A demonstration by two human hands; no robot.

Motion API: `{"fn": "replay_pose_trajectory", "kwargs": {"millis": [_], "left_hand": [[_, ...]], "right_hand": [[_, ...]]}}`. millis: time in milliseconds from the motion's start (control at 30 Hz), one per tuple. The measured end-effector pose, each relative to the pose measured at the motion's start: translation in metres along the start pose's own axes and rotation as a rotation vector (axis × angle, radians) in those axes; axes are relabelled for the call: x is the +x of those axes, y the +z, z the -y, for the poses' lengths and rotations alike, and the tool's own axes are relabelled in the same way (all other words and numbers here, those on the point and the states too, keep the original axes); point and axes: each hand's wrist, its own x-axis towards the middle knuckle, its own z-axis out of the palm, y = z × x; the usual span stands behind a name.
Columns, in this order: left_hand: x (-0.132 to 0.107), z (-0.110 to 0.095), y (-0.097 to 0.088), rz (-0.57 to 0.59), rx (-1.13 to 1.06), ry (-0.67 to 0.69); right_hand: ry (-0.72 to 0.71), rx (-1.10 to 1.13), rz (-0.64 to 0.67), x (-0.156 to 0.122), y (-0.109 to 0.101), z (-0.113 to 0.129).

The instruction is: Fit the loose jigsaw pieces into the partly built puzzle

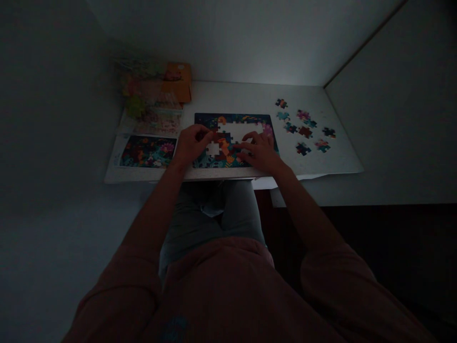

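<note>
Our left hand [192, 144], seen in the head view, reaches over the left edge of a partly filled jigsaw puzzle [224, 147], its thumb and forefinger drawn close together; the light is so dim that we cannot tell whether a piece sits between them. Our right hand [261, 151] lies over the puzzle's right side, palm down, fingers bent and spread apart, and we cannot make out whether the fingertips press on it or hang just above.

Directly in front of us, the puzzle lies flat near the close edge of a white table [321, 159]. Its dark blue border runs along the far side, orange figures fill the middle, and two white gaps show: a long one in the upper part and a small one just beside our left fingers.

To the right of the puzzle we see a scatter of loose pieces [305, 132] in teal, pink, brown and dark blue. Left of our left hand lies a picture card [148, 151] in similar colours. Behind it we find a clear plastic package [160, 120] and, near the wall, an orange box [183, 83].
</note>
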Motion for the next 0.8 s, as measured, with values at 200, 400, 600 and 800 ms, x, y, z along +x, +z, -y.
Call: {"fn": "replay_pose_trajectory", "kwargs": {"millis": [200, 400, 600, 800], "left_hand": [[0.001, -0.002, -0.001, 0.009, 0.015, -0.008], [0.000, -0.005, -0.003, -0.002, 0.016, 0.026], [0.001, -0.007, -0.003, -0.014, 0.006, -0.015], [0.002, -0.006, -0.004, -0.029, 0.046, 0.003]], "right_hand": [[-0.094, 0.015, 0.063, 0.001, 0.000, -0.002], [-0.077, 0.021, 0.019, -0.006, -0.010, -0.003], [0.291, 0.032, -0.311, -0.043, -0.033, -0.062], [0.544, -0.010, -0.426, -0.091, -0.032, -0.116]]}}
